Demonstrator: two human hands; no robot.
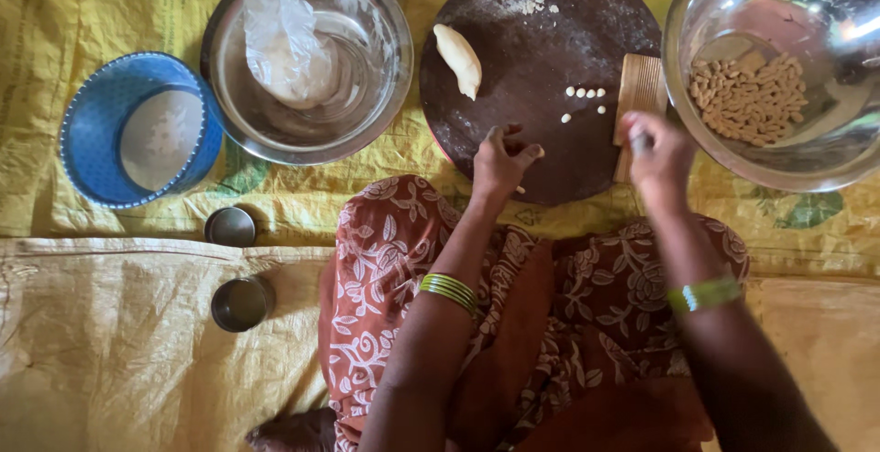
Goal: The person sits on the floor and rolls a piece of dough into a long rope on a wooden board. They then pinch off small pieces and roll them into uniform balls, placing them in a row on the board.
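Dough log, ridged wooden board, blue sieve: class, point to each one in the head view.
dough log [458, 60], head view, middle of the log
ridged wooden board [639, 85], head view, grooved upper face
blue sieve [84, 113], head view, left rim

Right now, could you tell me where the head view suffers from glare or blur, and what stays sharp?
In the head view, the steel bowl at upper right throws bright reflections along its rim and inner wall; the right hand over the ridged wooden board is motion-blurred; the left hand, the dough roll and the small dough pieces on the round dark board look sharp.
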